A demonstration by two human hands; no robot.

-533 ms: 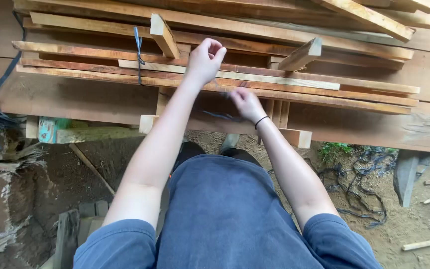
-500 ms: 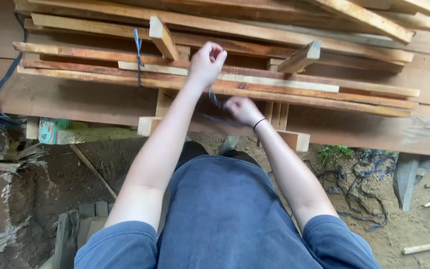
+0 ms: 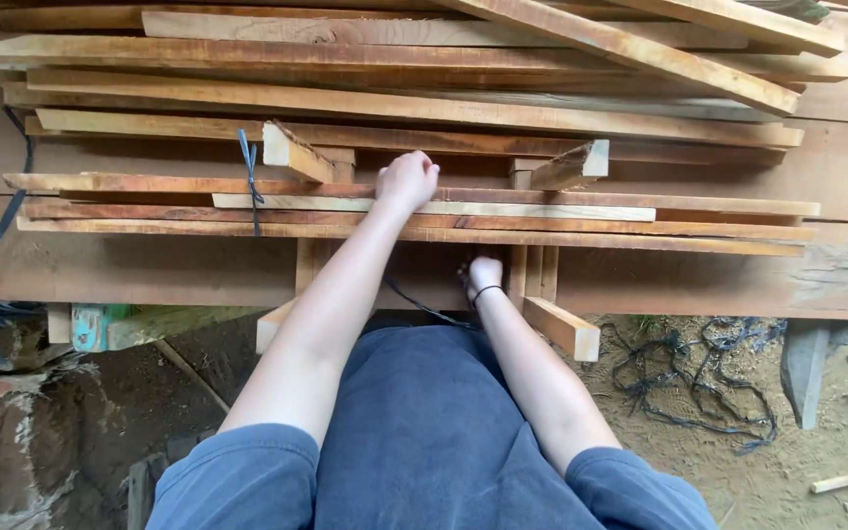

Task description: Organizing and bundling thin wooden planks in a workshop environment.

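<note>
Long wooden slats [image 3: 424, 211] stacked crosswise fill the far half of the scene, leaving only thin gaps between layers. The left hand [image 3: 407, 180] rests closed on top of them. Below, a dark opening between two upright wooden posts [image 3: 532, 270] holds the right hand [image 3: 483, 276] and a dark cord [image 3: 424, 309]. Open dirt ground [image 3: 738, 461] lies near right, cluttered by tangled black wire [image 3: 709, 383].

A thin dark cord [image 3: 424, 306] slants from eight o'clock toward four o'clock under the stacked long reddish-brown wooden slats [image 3: 414, 208], which lie level, running nine to three o'clock across the frame.
</note>
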